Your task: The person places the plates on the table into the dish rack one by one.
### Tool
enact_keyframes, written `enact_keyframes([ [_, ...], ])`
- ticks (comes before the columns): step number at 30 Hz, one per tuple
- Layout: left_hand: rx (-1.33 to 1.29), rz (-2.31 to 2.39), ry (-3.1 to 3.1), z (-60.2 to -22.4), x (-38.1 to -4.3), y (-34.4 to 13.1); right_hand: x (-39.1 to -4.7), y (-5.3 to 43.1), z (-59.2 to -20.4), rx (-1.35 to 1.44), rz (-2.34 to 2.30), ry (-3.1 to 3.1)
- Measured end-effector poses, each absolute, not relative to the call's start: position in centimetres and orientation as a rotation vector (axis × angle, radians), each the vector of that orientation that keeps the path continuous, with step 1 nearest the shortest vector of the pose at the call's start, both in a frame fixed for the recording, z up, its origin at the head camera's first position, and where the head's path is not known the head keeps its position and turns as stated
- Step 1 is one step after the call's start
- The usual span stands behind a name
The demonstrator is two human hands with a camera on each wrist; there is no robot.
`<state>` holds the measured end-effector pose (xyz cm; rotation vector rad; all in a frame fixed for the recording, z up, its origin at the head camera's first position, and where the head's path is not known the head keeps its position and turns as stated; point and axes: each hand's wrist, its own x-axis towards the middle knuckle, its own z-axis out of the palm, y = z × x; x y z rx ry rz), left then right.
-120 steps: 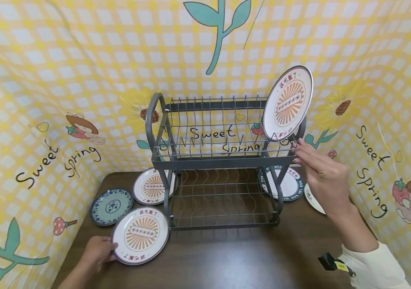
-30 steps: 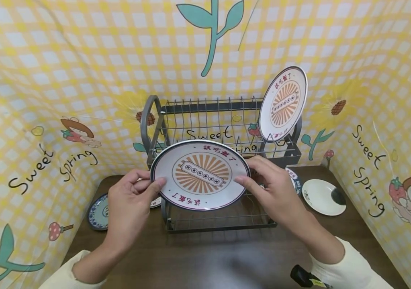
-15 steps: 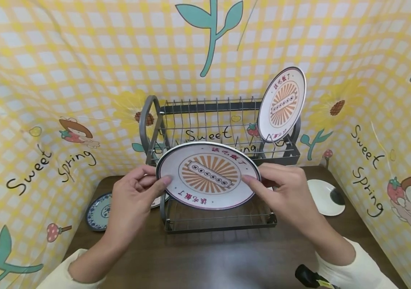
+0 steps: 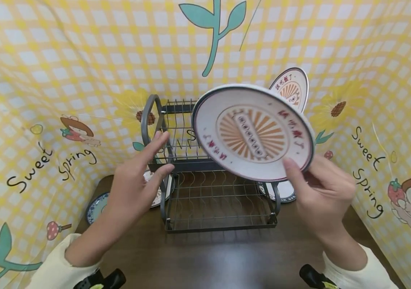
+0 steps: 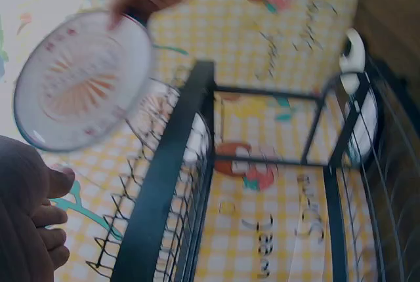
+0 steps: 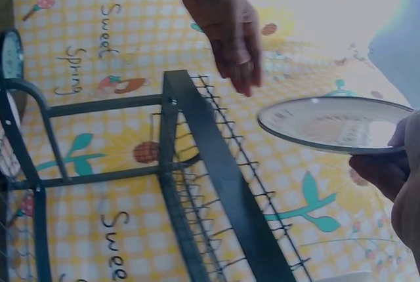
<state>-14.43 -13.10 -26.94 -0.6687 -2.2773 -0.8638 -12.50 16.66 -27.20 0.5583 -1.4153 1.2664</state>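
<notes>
My right hand (image 4: 322, 192) pinches the rim of a white plate (image 4: 252, 134) with an orange sunburst print, thumb on its face and fingers behind. The plate is tilted in the air in front of the rack's upper tier. To its left my left hand (image 4: 136, 180) holds nothing; its thumb and fingers are spread apart near the left end of the dish rack (image 4: 191, 165). A matching plate (image 4: 292, 86) stands upright at the right of the upper tier, partly covered by the held one. In the right wrist view the held plate (image 6: 335, 121) appears nearly edge-on.
On the table (image 4: 205, 257), a blue-patterned plate (image 4: 97, 206) lies at the left. Another sunburst plate (image 4: 151, 200) shows behind the rack's left leg, and a plate with a dark lettered rim (image 4: 286, 190) behind the right leg. Yellow checked cloth (image 4: 118, 48) surrounds the table.
The sunburst plate came up from the left of the table into both hands. Since half a second ago, my left hand has let go and my right hand has raised it rightward.
</notes>
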Motion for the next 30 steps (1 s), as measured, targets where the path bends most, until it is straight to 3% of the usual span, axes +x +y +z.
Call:
enact_keyframes([
  [11,-0.834,-0.379,-2.296,-28.6,-17.9,-12.6,-13.6,17.6,-26.0,0.326,1.083,-1.161],
  [22,-0.844,-0.365,-2.283,-28.6,-18.2,-12.4,-14.9,18.4,-25.1,0.109,0.834,-1.151],
  [30,-0.850,-0.378,-2.274,-28.7,-18.4,-12.3,-16.3,17.5,-24.3,0.097,0.830,-1.209],
])
